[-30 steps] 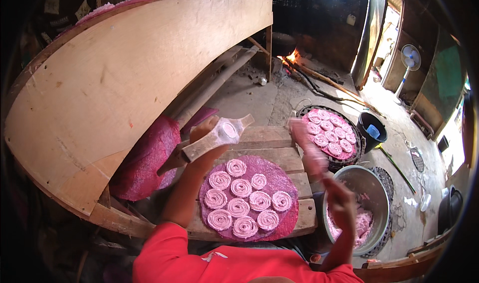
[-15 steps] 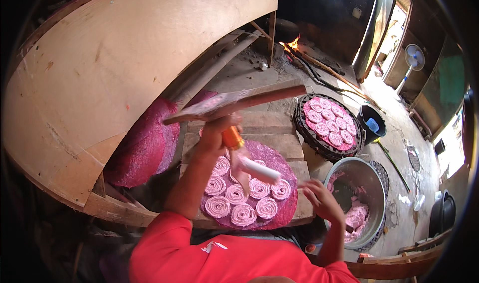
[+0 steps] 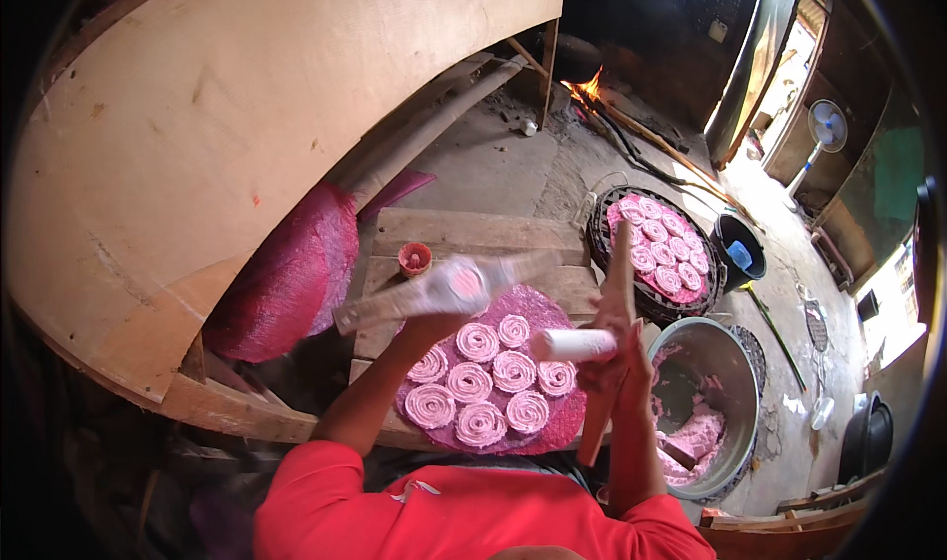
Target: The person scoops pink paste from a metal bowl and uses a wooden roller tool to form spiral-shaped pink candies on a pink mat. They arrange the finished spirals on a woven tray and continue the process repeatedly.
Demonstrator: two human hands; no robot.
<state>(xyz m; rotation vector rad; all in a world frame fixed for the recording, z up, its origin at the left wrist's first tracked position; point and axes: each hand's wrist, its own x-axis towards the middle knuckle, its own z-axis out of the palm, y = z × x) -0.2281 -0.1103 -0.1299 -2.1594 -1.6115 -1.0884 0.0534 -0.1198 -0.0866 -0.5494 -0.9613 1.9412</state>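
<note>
My left hand (image 3: 434, 325) grips a blurred wooden press piece (image 3: 380, 303) with a round, pink-filled middle (image 3: 466, 284). My right hand (image 3: 617, 368) is closed around an upright wooden bar (image 3: 619, 269) with a white cylinder (image 3: 570, 344) sticking out sideways. Below both, a pink round mat (image 3: 564, 424) carries several piped pink spirals (image 3: 478, 424) on a wooden plank bench (image 3: 464, 226). A small red cup (image 3: 414, 258) stands behind the mat. Beside my right arm, a grey bowl (image 3: 744, 392) contains pink paste (image 3: 695, 442).
A curved plywood panel (image 3: 266, 96) spans the left, with pink sheets (image 3: 276, 284) beneath. A loaded round rack (image 3: 602, 254) and black bucket (image 3: 725, 274) sit at right. Burning wood (image 3: 582, 91) lies on the floor behind; a standing fan (image 3: 827, 126) is farther right.
The piece in my left hand has swung lower and turned. My right hand, open half a second ago, now holds the bar with the white cylinder. The red cup has come into sight.
</note>
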